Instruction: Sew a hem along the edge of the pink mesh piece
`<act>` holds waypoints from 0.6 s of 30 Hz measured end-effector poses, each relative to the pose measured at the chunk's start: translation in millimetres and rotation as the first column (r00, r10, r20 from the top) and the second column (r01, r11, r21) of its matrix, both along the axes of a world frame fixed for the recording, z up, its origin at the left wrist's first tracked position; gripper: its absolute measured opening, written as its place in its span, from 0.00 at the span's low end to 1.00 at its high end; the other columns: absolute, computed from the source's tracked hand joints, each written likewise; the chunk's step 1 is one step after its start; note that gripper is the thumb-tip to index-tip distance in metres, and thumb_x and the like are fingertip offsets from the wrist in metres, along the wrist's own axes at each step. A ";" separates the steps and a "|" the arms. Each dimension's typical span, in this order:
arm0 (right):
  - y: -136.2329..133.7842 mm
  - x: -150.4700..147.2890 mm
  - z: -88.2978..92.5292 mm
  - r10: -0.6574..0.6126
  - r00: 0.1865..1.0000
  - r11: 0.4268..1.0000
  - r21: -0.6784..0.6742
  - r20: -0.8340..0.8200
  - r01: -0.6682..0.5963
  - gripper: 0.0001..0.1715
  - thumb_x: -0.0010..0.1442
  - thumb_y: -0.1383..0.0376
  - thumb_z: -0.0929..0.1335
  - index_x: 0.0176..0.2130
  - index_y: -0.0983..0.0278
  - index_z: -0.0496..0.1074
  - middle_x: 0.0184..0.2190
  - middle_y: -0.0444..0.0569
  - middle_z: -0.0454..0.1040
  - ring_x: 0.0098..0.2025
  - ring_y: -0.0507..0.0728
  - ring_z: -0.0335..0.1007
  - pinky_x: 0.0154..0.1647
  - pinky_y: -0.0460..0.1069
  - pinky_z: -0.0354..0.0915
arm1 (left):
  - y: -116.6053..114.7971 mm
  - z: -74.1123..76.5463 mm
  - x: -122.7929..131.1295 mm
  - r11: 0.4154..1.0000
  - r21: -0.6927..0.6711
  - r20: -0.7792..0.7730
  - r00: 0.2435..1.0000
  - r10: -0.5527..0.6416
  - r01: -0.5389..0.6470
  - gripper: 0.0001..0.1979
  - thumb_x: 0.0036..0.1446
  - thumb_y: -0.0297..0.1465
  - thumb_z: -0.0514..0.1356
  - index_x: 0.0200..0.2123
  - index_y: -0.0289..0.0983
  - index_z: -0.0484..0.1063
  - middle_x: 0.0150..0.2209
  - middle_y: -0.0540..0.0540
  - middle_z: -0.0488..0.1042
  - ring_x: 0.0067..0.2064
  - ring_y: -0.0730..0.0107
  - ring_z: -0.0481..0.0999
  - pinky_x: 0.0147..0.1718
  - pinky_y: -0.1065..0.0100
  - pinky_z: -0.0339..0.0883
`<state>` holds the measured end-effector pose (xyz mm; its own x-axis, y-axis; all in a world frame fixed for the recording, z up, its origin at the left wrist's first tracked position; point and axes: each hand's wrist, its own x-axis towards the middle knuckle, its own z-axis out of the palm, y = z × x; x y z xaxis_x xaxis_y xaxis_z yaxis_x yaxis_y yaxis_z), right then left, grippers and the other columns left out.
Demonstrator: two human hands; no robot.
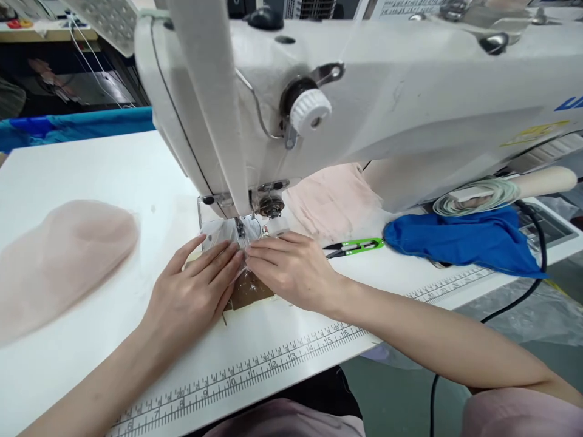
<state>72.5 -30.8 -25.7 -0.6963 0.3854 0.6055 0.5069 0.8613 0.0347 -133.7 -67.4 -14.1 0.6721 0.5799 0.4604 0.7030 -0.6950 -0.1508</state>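
Under the head of a white sewing machine (387, 85), a piece of thin sheer fabric (218, 233) lies at the presser foot (240, 228). My left hand (194, 291) rests on it just left of the foot, fingers spread and lying flat. Close on the other side, my right hand (291, 270) has its fingers bent and pressed together on the fabric by the needle. The fingers of both hands almost meet and cover much of the cloth. Below the fingertips shows a brown plate (249, 290) with bits of thread.
Sheer pale pink fabric (68, 261) lies on the white table at left. A pale pink stack (334, 200) sits behind the needle. Green thread snips (359, 244), a blue cloth (464, 243) and coiled pale cord (476, 197) are at right. A printed ruler (273, 365) follows the front edge.
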 end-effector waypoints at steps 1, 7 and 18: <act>0.0 0.0 0.3 0.001 1.000 1.000 -0.002 -0.006 -0.001 0.14 0.60 0.78 0.64 0.31 0.67 0.77 0.35 0.48 0.82 0.39 0.54 0.78 0.52 0.51 0.70 | 0.5 0.2 0.1 1.000 -0.001 -0.001 1.000 -0.003 0.003 0.15 0.62 0.24 0.57 0.51 0.32 0.73 0.49 0.40 0.78 0.51 0.57 0.78 0.59 0.51 0.61; -0.2 0.1 0.9 -0.006 1.000 1.000 0.003 -0.017 0.006 0.13 0.60 0.78 0.65 0.31 0.67 0.77 0.36 0.47 0.82 0.40 0.53 0.78 0.53 0.50 0.70 | 0.7 0.9 0.7 1.000 0.004 -0.017 1.000 -0.005 0.005 0.14 0.62 0.24 0.58 0.51 0.29 0.72 0.49 0.39 0.78 0.50 0.56 0.78 0.58 0.50 0.62; 1.1 -0.8 -1.3 -0.029 0.999 1.000 0.003 -0.014 0.029 0.15 0.60 0.79 0.64 0.31 0.67 0.77 0.37 0.48 0.82 0.41 0.53 0.78 0.51 0.49 0.71 | 0.9 0.0 0.5 1.000 0.007 -0.006 1.000 0.004 -0.004 0.14 0.62 0.24 0.57 0.51 0.30 0.73 0.49 0.39 0.78 0.51 0.56 0.78 0.59 0.49 0.62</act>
<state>71.8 -29.7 -27.0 -0.6765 0.4032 0.6162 0.5321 0.8461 0.0304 -133.3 -66.5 -14.0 0.6726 0.5795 0.4602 0.7048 -0.6912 -0.1598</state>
